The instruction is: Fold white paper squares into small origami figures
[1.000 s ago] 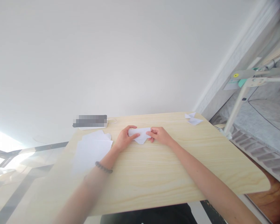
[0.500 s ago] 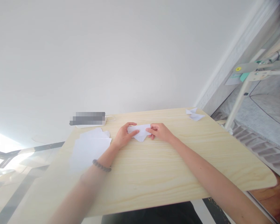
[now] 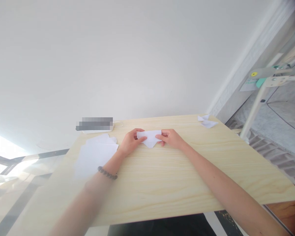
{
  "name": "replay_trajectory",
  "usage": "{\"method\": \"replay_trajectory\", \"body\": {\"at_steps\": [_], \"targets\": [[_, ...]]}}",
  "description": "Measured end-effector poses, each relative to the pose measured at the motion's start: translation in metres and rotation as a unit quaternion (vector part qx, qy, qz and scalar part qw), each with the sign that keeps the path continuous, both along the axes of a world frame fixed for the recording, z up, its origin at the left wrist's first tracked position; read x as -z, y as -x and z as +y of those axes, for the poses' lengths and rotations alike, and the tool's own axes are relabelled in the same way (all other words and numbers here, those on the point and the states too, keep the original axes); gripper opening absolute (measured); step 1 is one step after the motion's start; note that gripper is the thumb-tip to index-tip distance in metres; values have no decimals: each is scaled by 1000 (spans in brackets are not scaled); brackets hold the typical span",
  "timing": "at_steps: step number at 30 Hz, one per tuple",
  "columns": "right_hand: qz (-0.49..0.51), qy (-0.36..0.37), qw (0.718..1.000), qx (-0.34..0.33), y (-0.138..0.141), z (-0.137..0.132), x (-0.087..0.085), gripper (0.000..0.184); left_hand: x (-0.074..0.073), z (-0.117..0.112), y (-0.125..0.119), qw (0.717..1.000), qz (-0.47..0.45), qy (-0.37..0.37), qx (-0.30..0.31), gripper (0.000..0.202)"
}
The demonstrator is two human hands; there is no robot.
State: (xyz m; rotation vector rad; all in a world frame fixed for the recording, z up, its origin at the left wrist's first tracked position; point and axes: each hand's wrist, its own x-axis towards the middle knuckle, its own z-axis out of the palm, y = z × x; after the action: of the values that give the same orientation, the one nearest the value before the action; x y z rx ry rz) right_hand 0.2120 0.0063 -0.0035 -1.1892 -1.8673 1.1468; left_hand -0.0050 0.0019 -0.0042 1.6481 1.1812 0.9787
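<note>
A small folded sheet of white paper (image 3: pixel 151 137) is held up between my two hands above the wooden table (image 3: pixel 162 183). Its top edge is straight, and a pointed flap hangs down in the middle. My left hand (image 3: pixel 132 141) pinches the left end, thumb in front and fingers behind. At the right end my right hand (image 3: pixel 170 138) grips the paper the same way. Fingertips behind the sheet are partly hidden. A dark beaded bracelet (image 3: pixel 107 173) circles my left wrist.
Loose white sheets (image 3: pixel 95 157) lie on the left beside my left forearm. A blurred-out dark object with a white base (image 3: pixel 95 125) stands at the back left. Two folded paper pieces (image 3: pixel 208 124) rest at the back right. Beyond the table's right edge is a white metal frame (image 3: pixel 253 111).
The view has shifted slightly. Both hands keep hold of the paper, which now sits more level, with its left end more exposed and its pointed flap more centred.
</note>
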Motion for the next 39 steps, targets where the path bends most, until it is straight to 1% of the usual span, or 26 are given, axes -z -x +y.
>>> {"method": "replay_trajectory", "body": {"at_steps": [2, 5, 9, 14, 20, 22, 25, 28, 35, 37, 39], "targets": [[-2, -6, 1000, 6, -1, 1, 1, 31, 1, 2, 2, 999, -32, 16, 13, 42], [5, -13, 1000, 9, 0, 1, 1, 30, 1, 5, 4, 1000, -16, 10, 22, 39], [13, -27, 999, 24, 1, 2, 2, 28, -1, 6, 4, 1000, -25, -8, 10, 40], [9, -37, 999, 26, 2, 2, 4, 27, -1, 5, 3, 999, -42, 16, -25, 42], [6, -41, 999, 21, 2, 1, 3, 27, 4, 8, 3, 998, -65, 15, -22, 40], [8, -46, 999, 22, 2, 2, 3, 27, 3, 10, 4, 997, -73, 23, -28, 39], [3, -57, 998, 41, 0, 5, 3, 27, 1, 11, 5, 995, -86, 26, -33, 37], [-8, -65, 996, 54, -2, 7, 4, 28, 0, 11, 5, 995, -90, 24, -28, 37], [-3, -56, 997, 47, -2, 6, 3, 26, -3, 8, 3, 997, -74, 18, -21, 37], [3, -49, 998, 46, -1, 5, 3, 26, -4, 7, 2, 996, -76, 36, -11, 40], [8, -44, 998, 40, 1, 4, 3, 26, -3, 6, 2, 996, -73, 42, 2, 47]]}}
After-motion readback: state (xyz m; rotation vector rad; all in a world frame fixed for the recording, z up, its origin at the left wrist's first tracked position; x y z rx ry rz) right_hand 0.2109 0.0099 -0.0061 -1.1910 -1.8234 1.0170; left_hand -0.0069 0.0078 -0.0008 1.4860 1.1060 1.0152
